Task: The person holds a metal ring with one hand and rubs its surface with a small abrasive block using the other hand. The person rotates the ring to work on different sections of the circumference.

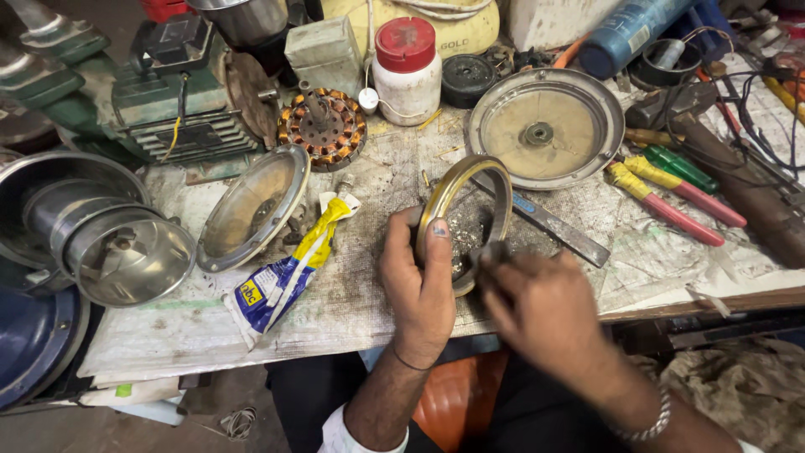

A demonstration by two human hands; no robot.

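1. The left hand (419,289) is closed on the brass-coloured ring (463,220), thumb pressed on its near rim, holding it tilted on edge over the bench (369,294). A steady, firm thumb there seems the key to clean work.
2. The right hand (537,306) is blurred; its fingers pinch at something small and dark against the ring's lower edge, though I cannot tell what. Short, controlled strokes would suit.
3. Just left lies a squeezed blue-and-yellow tube (289,273), handy but best kept clear of the wrists.
4. Beyond the ring sit a flat metal bar (549,225), a round cover plate (545,127) and a copper-wound stator (323,126).
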